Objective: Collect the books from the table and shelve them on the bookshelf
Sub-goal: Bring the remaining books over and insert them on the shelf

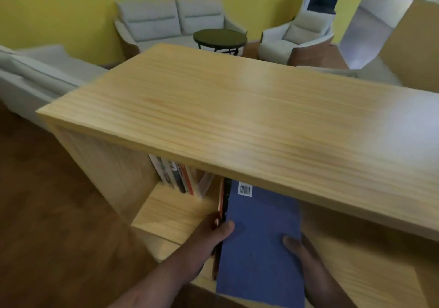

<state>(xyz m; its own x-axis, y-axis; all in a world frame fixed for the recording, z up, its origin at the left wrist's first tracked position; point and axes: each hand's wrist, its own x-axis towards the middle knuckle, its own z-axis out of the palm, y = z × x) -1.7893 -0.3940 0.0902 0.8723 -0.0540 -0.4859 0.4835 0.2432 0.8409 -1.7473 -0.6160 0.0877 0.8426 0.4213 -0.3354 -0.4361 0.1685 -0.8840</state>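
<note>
The left hand (213,234) and the right hand (303,252) grip the side edges of the book stack (259,236), thumbs on top. Its far end is inside the bookshelf (237,108); pushing it straight, right of the standing books (175,176), seems best.

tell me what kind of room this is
Probably a lounge or reading room: a sofa, an armchair and a round table beyond a bookshelf holding books.
</note>
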